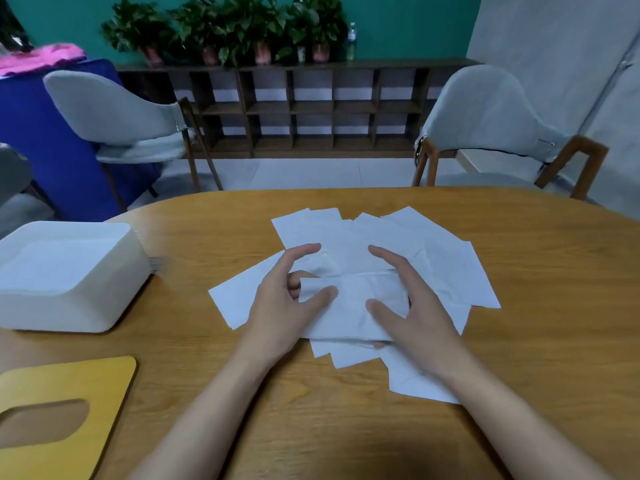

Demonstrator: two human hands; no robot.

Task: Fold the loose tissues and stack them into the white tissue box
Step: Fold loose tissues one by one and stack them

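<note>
Loose white tissues [446, 268] overlapping mid-table; open white tissue box [72, 275] far left.

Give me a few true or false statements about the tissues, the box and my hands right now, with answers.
1. The white tissue box sits left of the loose tissues. True.
2. The yellow lid is on the box. False: it lies on the table, nearer the person.
3. Both the left hand and the right hand touch one tissue. True.
4. The tissues are neatly stacked. False: they lie spread out, overlapping.
</note>
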